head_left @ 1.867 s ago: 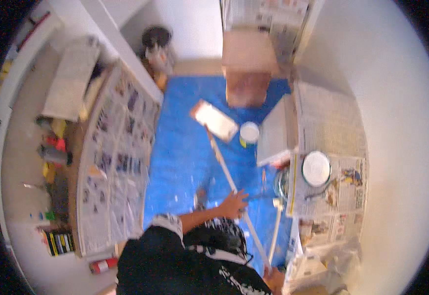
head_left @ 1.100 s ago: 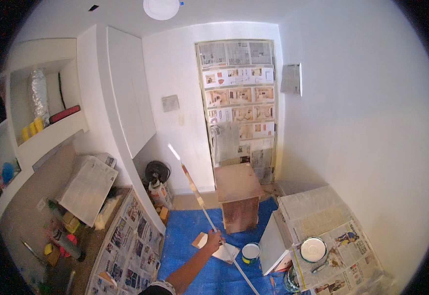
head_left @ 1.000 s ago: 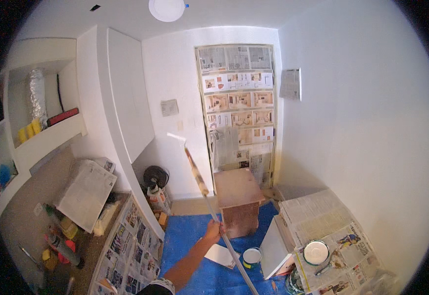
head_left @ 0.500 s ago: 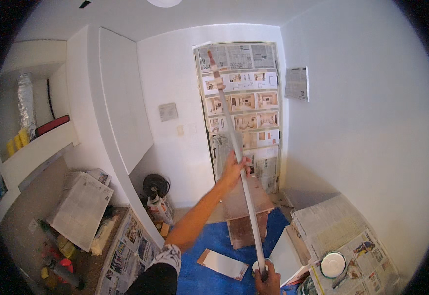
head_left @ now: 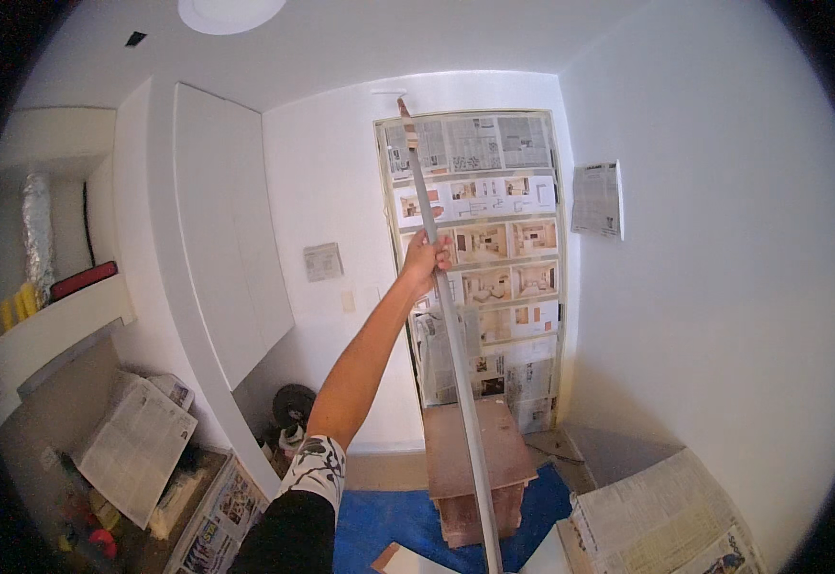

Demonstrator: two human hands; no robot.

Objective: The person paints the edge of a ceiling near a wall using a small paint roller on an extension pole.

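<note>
My left hand (head_left: 424, 256) is closed round a long grey pole (head_left: 465, 421), which rises from the bottom edge with my arm stretched out beside it. A wooden handle (head_left: 407, 121) at its upper end carries a white roller (head_left: 387, 92) at the white wall strip (head_left: 327, 153) above and left of the newspaper-covered door (head_left: 489, 239); I cannot tell whether it touches. My right hand is out of view, beyond where the pole leaves the frame.
A brown wooden step box (head_left: 480, 450) stands on a blue sheet (head_left: 370, 526) below the door. Newspaper-covered surfaces lie at right (head_left: 652, 507) and left (head_left: 135, 450). A white cupboard (head_left: 226, 230) and shelving (head_left: 64, 306) line the left side; a round light (head_left: 231, 11) is overhead.
The pole has swung up from low over the sheet, bringing the roller above the door. My left hand has risen with it; my right hand has left view. The view has tilted upward.
</note>
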